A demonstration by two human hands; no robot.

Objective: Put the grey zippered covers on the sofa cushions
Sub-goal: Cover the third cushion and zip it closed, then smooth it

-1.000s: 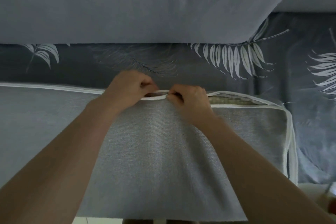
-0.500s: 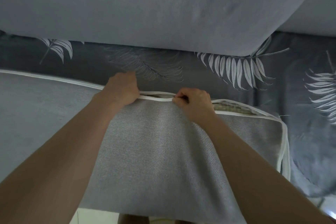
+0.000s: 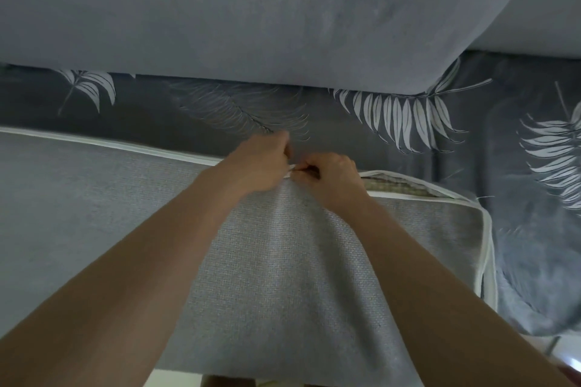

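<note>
Head view: the grey cover (image 3: 283,261) lies across the near half of the frame, drawn over a sofa cushion (image 3: 396,188) whose yellowish inner face shows only through an open gap along the far edge, right of the hands; white piping (image 3: 110,144) runs along that far edge and down the right corner. The left hand (image 3: 257,163) and right hand (image 3: 333,179) sit side by side at the middle of the far edge, knuckles nearly touching; both have their fingers curled and pinch the piped edge of the cover between them, lifting the cloth into a slight ridge below the grip; whether a zip pull is inside either pinch cannot be told. To the left of the hands the edge lies closed and flat. Beyond the cushion stretches dark leaf-print fabric (image 3: 408,116); above it a pale grey back cushion (image 3: 251,9) fills the top of the frame.
</note>
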